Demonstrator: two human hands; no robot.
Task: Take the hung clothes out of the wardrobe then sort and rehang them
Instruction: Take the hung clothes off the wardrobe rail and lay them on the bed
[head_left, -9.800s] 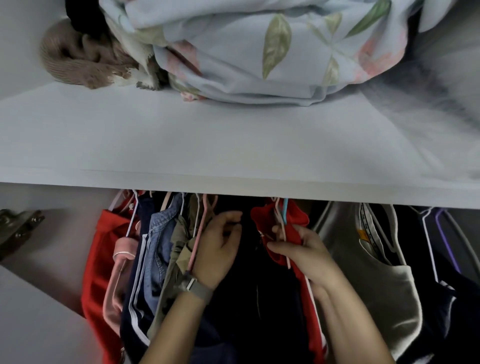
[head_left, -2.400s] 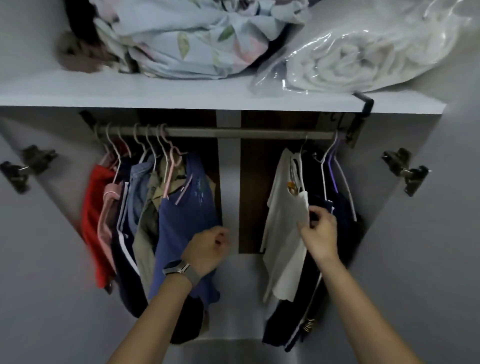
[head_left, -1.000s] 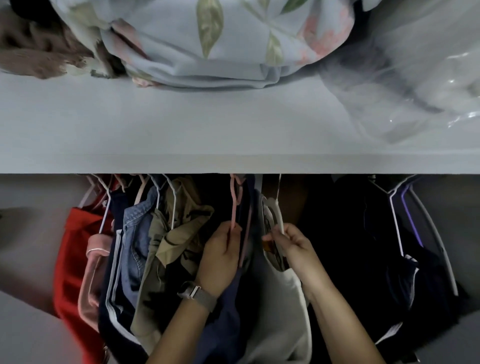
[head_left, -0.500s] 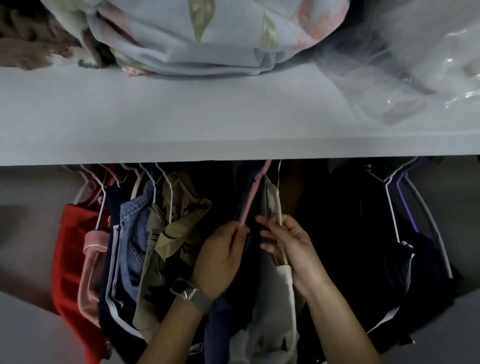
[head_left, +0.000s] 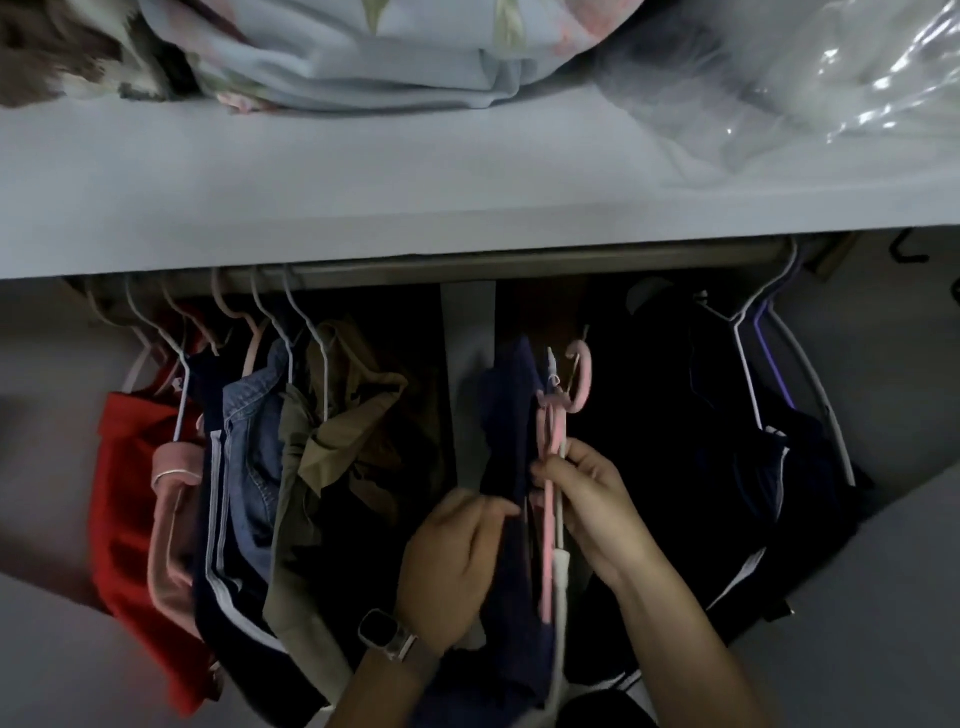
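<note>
The right hand (head_left: 597, 512) pinches a pink hanger (head_left: 553, 447) and a white hanger (head_left: 560, 499) in closed fingers, hooks clear of the rail (head_left: 519, 262). At nine o'clock, the left hand (head_left: 449, 566) grips the navy garment (head_left: 506, 415). More clothes (head_left: 260, 467) hang at ten o'clock.

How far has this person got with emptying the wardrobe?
Not far. In hand: the right hand pinches a pink hanger and a white one, both off the rail, while the left hand holds the navy garment. Left: the red, denim and olive clothes and the dark ones at right are on the rail.
</note>
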